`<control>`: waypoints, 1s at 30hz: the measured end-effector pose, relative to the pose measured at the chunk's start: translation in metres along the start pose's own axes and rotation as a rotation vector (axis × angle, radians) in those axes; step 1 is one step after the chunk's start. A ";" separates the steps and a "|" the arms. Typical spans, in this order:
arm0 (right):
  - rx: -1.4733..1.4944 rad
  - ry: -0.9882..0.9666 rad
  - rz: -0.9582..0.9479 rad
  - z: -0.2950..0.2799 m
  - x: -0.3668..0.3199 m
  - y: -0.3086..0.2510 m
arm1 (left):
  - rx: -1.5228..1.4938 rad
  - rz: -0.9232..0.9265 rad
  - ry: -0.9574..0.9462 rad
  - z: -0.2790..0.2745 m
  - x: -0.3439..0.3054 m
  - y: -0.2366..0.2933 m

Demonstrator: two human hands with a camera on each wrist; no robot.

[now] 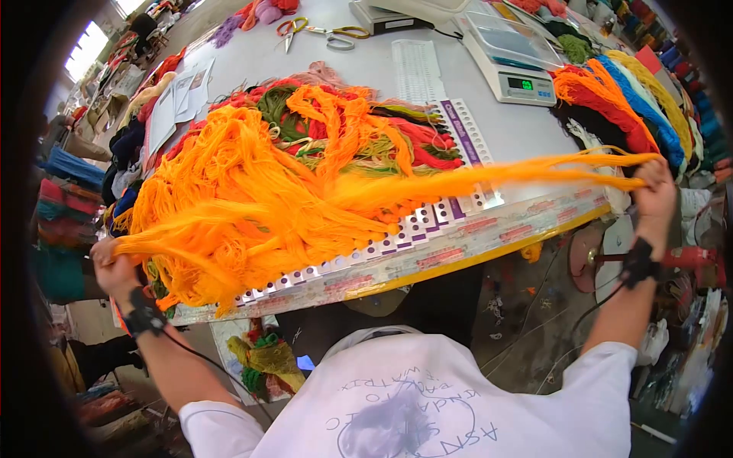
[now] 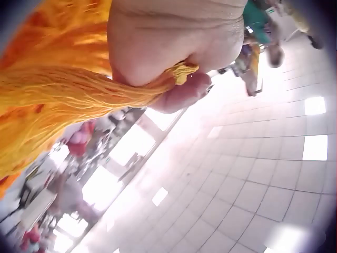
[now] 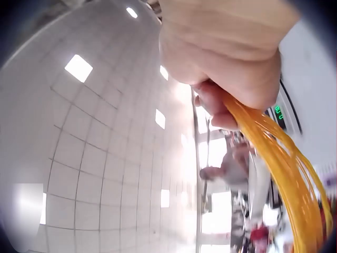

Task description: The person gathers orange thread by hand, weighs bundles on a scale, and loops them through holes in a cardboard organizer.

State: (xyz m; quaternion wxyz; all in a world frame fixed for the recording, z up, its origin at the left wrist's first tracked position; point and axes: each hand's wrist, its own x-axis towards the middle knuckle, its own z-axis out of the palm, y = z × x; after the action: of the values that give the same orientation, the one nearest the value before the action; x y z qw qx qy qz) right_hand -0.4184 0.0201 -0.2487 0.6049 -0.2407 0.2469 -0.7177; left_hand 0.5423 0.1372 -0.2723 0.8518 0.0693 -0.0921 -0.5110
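Note:
A long orange hank of yarn (image 1: 489,177) stretches between the two hands over the table. My left hand (image 1: 114,271) grips its near-left end beyond the table's left corner; in the left wrist view the strands (image 2: 116,95) come out of the curled fingers. At the far right my right hand (image 1: 655,195) holds the other end, raised beside the table edge. The right wrist view shows strands (image 3: 279,163) hanging from that fist. Below the stretched hank lies a big heap of loose orange yarn (image 1: 229,168), beside red and green hanks (image 1: 282,114).
White cards with punched holes (image 1: 462,130) run under the yarn along the table's front. Digital scales (image 1: 527,88) stand at the back right, near colored hanks (image 1: 645,99). Scissors (image 1: 290,30) and papers (image 1: 179,95) lie farther back. A red-armed stand (image 1: 687,259) is below right.

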 end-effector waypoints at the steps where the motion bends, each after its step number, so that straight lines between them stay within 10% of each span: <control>1: 0.010 0.024 -0.033 -0.021 0.004 -0.052 | -0.075 0.028 0.058 -0.008 0.025 0.056; 3: -0.148 0.016 -0.154 -0.059 0.008 -0.141 | -0.151 0.050 0.120 -0.010 0.058 0.108; 7: -0.560 0.257 -0.363 0.004 -0.010 -0.132 | 0.152 0.016 -0.198 0.009 0.106 0.110; 11: -0.784 0.107 -0.060 0.085 -0.019 0.043 | 0.274 -0.700 -0.135 0.057 -0.009 -0.191; 13: -0.965 -0.025 0.136 0.092 -0.029 0.134 | 0.889 -0.701 0.065 0.061 -0.087 -0.307; 16: -1.177 -0.338 0.284 0.101 -0.052 0.240 | 0.936 -1.240 0.038 0.037 -0.147 -0.389; 19: -1.124 -0.376 0.567 0.103 -0.067 0.298 | 1.072 -1.266 0.007 0.031 -0.167 -0.421; 30: -1.050 -0.397 0.539 0.105 -0.073 0.327 | 1.574 -1.045 0.015 0.009 -0.168 -0.462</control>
State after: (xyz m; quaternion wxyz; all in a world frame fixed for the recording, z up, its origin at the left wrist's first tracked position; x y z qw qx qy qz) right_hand -0.0946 0.0382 -0.3837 0.6003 -0.5640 0.5017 -0.2642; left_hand 0.0662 0.0687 -0.3758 0.2238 0.6603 -0.3624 -0.6186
